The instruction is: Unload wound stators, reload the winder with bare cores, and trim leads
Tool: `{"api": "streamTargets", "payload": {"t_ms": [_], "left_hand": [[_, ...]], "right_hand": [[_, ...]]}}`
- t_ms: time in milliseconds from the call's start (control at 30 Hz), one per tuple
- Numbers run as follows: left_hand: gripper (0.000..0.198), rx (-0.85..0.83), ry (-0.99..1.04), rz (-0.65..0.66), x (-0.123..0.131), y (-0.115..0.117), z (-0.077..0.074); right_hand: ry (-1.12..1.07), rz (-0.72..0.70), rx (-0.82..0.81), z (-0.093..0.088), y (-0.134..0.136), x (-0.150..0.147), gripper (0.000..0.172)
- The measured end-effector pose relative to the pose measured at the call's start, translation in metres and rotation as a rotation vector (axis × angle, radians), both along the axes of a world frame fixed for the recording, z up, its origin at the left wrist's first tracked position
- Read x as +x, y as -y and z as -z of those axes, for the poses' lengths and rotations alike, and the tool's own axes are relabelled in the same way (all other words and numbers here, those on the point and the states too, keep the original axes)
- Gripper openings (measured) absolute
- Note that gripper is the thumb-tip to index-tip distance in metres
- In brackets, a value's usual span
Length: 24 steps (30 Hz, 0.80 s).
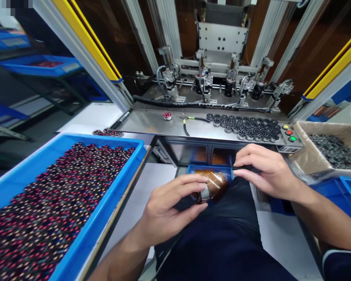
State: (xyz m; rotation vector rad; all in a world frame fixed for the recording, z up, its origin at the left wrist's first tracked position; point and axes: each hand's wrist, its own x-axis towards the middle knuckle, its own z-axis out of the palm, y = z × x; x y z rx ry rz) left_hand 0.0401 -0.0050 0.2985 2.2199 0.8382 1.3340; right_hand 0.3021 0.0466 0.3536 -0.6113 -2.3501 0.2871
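Over my lap, my left hand (171, 205) has its thumb and fingers curled around a wound motor stator (205, 192) with a silver band; its windings are partly hidden by the fingers. Right beside it is a shiny brown, film-like bundle (218, 182), and I cannot tell whether the hand touches it. Farther right, my right hand (263, 171) is closed in a pinch, thumb against fingers. A thin dark thing may be between them, too unclear to name. Below the hands, a small blue bin (190, 170) shows partly behind the brown bundle.
A large blue tray (140, 150) full of wound stators stands at left. On the metal bench (152, 123) are a red-topped stator (167, 116), pliers (185, 124) and several rows of black cores (245, 127). Behind stands a winding machine (222, 74). A lined carton (302, 134) of grey cores is at right.
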Motion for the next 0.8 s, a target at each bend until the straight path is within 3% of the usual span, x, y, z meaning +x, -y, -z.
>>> {"api": "streamTargets", "payload": {"t_ms": [100, 200, 400, 567, 700, 733, 800], "left_hand": [[0.036, 0.045, -0.021, -0.091, 0.002, 0.001, 0.002], [0.039, 0.063, -0.033, -0.122, 0.004, 0.004, 0.005], [0.044, 0.061, -0.045, -0.166, -0.008, 0.012, 0.007], [0.041, -0.089, 0.052, -0.182, -0.033, 0.02, 0.009], [0.036, -0.33, 0.373, -0.298, -0.052, 0.023, 0.024], [0.035, -0.385, 0.47, -0.34, -0.054, 0.022, 0.029], [0.034, -0.477, 0.637, -0.394, -0.054, 0.018, 0.038]], "right_hand": [[-0.032, -0.054, 0.071, -0.004, 0.013, -0.01, 0.017], [-0.011, -0.146, 0.094, 0.001, 0.019, -0.031, 0.011], [0.043, -0.186, 0.124, 0.021, 0.01, -0.064, 0.009], [0.153, -0.229, 0.168, 0.017, 0.001, -0.072, 0.014], [0.192, -0.195, 0.022, 0.019, -0.047, -0.083, 0.013], [0.187, -0.123, -0.016, 0.024, -0.067, -0.09, 0.011], [0.226, 0.139, -0.063, 0.039, -0.108, -0.11, 0.025]]}}
